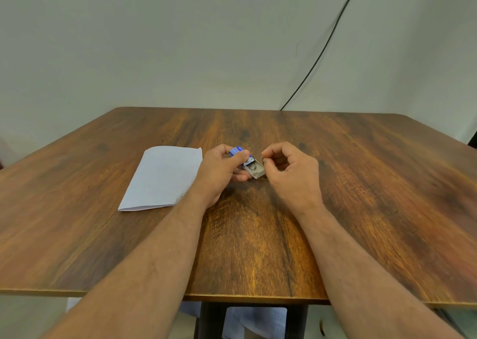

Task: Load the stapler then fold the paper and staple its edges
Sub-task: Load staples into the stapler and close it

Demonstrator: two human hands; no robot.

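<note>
The left hand (222, 167) grips a small blue and white staple box (246, 161), its fingers curled round the sleeve. The inner tray (255, 169) is slid partly out toward the right, and something grey lies inside it, probably staples, though it is too small to be sure. The right hand (289, 168) sits just to the right of the box with thumb and forefinger pinched together on a small dark sliver at the tray's edge; it looks like a strip of staples, but I cannot say for certain.

The paper (162, 177) lies flat on the counter (258, 235), just left of the box and beside the left wrist. It appears already folded once, with a doubled edge showing at its near end, though this is hard to confirm.

No stapler is visible anywhere on the counter, so I cannot tell where it is.

By my reading, the task is at its opening step: staples are being drawn from the box, and loading is not yet done. Still ahead are filling the stapler, finishing any fold in the paper and stapling its edges. A black cable (325, 44) hangs down the wall behind the box.
</note>
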